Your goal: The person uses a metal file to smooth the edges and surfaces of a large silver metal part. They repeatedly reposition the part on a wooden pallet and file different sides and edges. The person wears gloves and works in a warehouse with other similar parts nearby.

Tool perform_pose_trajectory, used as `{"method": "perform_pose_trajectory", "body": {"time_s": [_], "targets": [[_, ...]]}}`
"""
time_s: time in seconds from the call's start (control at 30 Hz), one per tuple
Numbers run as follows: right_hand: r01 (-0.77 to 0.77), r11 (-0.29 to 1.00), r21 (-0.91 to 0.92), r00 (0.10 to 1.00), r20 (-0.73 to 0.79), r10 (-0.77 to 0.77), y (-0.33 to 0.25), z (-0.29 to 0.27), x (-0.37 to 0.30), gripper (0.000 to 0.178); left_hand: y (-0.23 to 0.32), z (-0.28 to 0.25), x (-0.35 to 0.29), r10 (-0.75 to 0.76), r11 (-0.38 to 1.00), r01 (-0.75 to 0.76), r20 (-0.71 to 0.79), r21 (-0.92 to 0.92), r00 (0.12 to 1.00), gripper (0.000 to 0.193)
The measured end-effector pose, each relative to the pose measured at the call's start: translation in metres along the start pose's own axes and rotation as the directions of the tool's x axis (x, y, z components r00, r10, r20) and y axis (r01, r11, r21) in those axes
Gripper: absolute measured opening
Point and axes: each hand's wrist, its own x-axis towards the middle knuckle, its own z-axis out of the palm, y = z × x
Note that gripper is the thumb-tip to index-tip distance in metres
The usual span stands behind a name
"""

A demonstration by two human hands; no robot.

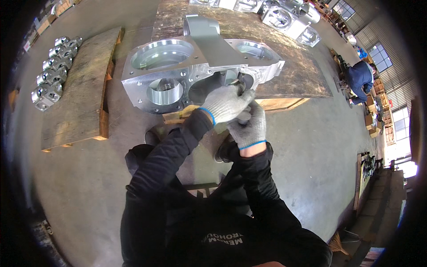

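A large machined metal housing (202,71) with round bores lies on a wooden pallet table in front of me. My left hand (226,103), in a grey knit glove with a blue cuff, is at the housing's near face, beside a dark bore. Its fingers are curled closed; a small dark metallic end shows by the fingertips, too little to name. Just below and right of it, my right hand (250,125), in a matching glove, has its fingers bent in against the left hand. What its fingers hold, if anything, is hidden.
The worn wooden table (298,73) carries more shiny metal castings (291,20) at its far end. On the left, a low wooden pallet (82,89) stands beside a row of small metal parts (55,71). A person in dark blue (359,81) bends over at the far right.
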Motion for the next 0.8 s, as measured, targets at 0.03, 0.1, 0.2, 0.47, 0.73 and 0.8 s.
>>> {"method": "perform_pose_trajectory", "body": {"time_s": [0.03,0.1,0.2,0.47,0.73,0.8], "targets": [[-0.268,0.770,0.579,0.962,0.111,0.251,-0.001,0.000,0.001,0.028,-0.002,-0.002,0.002,-0.008,1.000,0.009,-0.040,0.028,0.999,0.067],[-0.327,0.861,0.389,0.922,-0.068,0.380,-0.003,-0.002,-0.002,0.030,-0.003,0.004,-0.001,0.005,0.990,-0.019,0.095,0.142,0.995,0.072],[-0.339,0.660,0.671,0.909,0.053,0.413,0.009,-0.010,0.001,0.030,-0.010,0.006,0.004,-0.084,0.977,0.071,0.055,0.199,0.995,0.074],[-0.339,0.689,0.641,0.928,0.109,0.356,0.031,-0.019,0.012,0.015,-0.004,0.002,-0.026,0.381,0.881,-0.184,-0.423,0.436,0.822,0.048],[-0.351,0.346,0.870,0.866,0.161,0.473,0.008,0.014,0.024,0.020,-0.047,-0.096,-0.029,0.178,0.573,0.195,-0.353,0.796,0.918,0.056],[-0.309,0.646,0.699,0.889,-0.028,0.456,0.010,0.023,0.024,0.019,-0.071,-0.099,-0.022,0.279,0.497,0.251,-0.426,0.831,0.861,0.057]]}}
